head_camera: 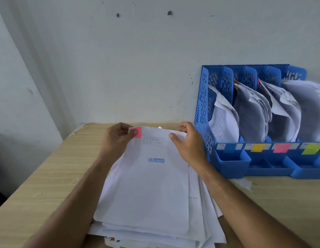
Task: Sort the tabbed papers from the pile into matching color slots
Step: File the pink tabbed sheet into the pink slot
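Hands at the far edge of the paper pile (152, 203): the left hand (116, 140) pinches the top sheet (148, 179), stamped "REJECTED", at its far left corner, thumb on the pink tab (137, 132), while the right hand (188, 142) grips the far right corner, thumb on top and fingers curled behind the edge. The pile lies on a light wood-grain desk (48, 176) set against a scuffed white wall (137, 59); just right of the right hand stands a blue file rack (203, 113) with four paper-filled slots, whose front labels read blue (230, 146), yellow (256, 147), pink (281, 148) and green (311, 149) from left to right.
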Tool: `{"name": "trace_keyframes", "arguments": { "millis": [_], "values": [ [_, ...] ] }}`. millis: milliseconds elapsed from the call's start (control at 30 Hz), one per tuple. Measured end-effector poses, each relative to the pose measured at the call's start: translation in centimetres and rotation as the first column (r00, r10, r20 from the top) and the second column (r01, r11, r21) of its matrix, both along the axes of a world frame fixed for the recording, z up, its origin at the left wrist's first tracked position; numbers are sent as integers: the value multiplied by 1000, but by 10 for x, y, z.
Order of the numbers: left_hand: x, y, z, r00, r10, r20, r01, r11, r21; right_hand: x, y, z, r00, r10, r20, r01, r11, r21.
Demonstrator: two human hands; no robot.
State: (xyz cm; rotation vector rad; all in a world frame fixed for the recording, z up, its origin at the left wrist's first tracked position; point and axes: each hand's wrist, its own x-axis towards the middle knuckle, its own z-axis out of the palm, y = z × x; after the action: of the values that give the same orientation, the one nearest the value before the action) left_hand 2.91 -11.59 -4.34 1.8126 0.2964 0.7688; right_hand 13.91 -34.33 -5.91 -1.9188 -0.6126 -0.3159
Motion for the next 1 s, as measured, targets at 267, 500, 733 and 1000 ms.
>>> {"name": "trace_keyframes", "arguments": {
  "millis": [267, 500, 733, 1000],
  "values": [
    [-2, -10, 46, 981, 28, 193, -2, 991, -134, -16, -21, 54, 857, 261, -445, -85, 922, 377],
    [9, -37, 74, 966, 15, 256, 42, 976, -214, -23, -57, 94, 813, 413, -410, -209, 864, 457],
    [41, -83, 107, 956, 44, 288, 49, 950, -307, -22, -117, 110, 688, 527, -500, -405, 850, 337],
    [77, -164, 154, 890, -395, 228, 429, 895, -126, -1, -201, 113, 884, 172, -435, -27, 947, 319]
  ]
}}
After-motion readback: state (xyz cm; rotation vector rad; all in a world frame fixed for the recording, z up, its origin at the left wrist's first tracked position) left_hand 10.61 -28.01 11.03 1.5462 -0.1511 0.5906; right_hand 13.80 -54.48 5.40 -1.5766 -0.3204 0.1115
